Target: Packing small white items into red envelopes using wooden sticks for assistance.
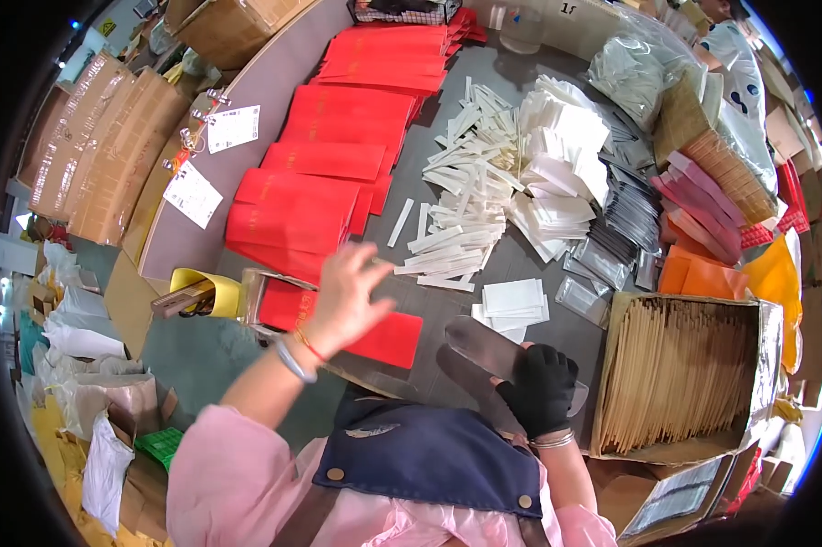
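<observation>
My bare left hand (pixel 349 294), with a bangle and a red string at the wrist, hovers slightly blurred over red envelopes. Its fingers are apart and nothing shows in them. Below it lies a red envelope (pixel 388 339) near the table's front edge. My right hand (pixel 540 387) wears a black fingerless glove and is curled round a long, dark, see-through flat piece with rounded ends (pixel 475 346); its exact kind I cannot make out. Just beyond that piece sits a small stack of white cards (pixel 513 301).
Overlapping stacks of red envelopes (pixel 347 118) run along the table's left side. Narrow white strips (pixel 465 196) and white packets (pixel 566 137) are heaped mid-table. An open carton of upright brown sleeves (pixel 680 374) stands at right. A yellow holder (pixel 219 296) sits left.
</observation>
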